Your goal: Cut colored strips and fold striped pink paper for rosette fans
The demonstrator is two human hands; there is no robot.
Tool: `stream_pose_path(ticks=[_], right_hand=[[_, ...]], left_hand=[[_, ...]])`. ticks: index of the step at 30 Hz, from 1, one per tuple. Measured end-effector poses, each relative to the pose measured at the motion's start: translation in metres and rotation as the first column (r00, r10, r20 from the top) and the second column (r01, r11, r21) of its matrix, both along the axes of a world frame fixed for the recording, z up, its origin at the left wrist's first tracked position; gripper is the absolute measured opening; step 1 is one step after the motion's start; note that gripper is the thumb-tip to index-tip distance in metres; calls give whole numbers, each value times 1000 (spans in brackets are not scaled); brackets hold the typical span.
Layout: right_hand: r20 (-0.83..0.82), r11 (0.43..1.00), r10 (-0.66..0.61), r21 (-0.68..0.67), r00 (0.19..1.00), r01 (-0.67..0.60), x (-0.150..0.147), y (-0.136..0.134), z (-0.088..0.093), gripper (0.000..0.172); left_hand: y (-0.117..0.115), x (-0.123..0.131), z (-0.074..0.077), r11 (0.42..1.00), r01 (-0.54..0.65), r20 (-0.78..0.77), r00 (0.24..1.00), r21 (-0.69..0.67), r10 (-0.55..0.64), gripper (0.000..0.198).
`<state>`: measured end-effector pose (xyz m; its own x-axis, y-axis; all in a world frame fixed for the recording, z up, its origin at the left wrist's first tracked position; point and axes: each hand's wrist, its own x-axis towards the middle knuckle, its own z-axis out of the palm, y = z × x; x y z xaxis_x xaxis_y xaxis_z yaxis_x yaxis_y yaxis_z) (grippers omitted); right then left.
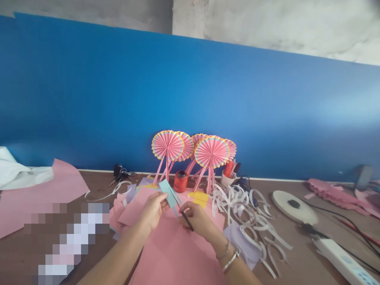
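Blue panel [190, 95] behind, left grip [153, 208] pinching light-blue paper [168, 194], right grip [197, 219] clasping scissors [187, 222], power strip [335, 253] markings illegible

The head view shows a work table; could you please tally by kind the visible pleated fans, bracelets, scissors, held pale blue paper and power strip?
Pleated fans: 5, some partly hidden
Bracelets: 2
Scissors: 1 pair
Pale blue paper: 1 piece
Power strip: 1
Total: 10

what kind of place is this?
Likely a papercraft worktable, home or workshop unclear: pleated pink fans, curled white strips, and scissors in the right hand at light-blue paper.
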<state>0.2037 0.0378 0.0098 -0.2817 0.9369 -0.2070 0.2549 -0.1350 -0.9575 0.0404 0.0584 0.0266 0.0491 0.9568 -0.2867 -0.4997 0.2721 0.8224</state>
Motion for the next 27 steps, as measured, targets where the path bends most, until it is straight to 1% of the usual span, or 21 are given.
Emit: stream_pose_path(ticks=[7,12,15,22,27], right_hand=[[-13,1000,3,14,1000,-2,0,0,1,22],[-32,999,-32,-14,999,32,-1,2,-4,24],[-21,999,-40,-13,999,40,-1,3,-4,24],[3,999,-30,-18,1000,30,0,3,-4,21],[-24,999,-50,-16,998,50,-2,1,0,22]], left_hand=[[0,1,0,1000,-1,2,1000,-3,1,6],[-4,5,-1,999,42,7,999,-7,-42,1],[-5,7,-3,998,63,6,998,-11,-63,2],[-6,7,-2,999,53,-8,999,2,-53,5],[-6,7,-3,998,61,-6,998,17,-61,5]])
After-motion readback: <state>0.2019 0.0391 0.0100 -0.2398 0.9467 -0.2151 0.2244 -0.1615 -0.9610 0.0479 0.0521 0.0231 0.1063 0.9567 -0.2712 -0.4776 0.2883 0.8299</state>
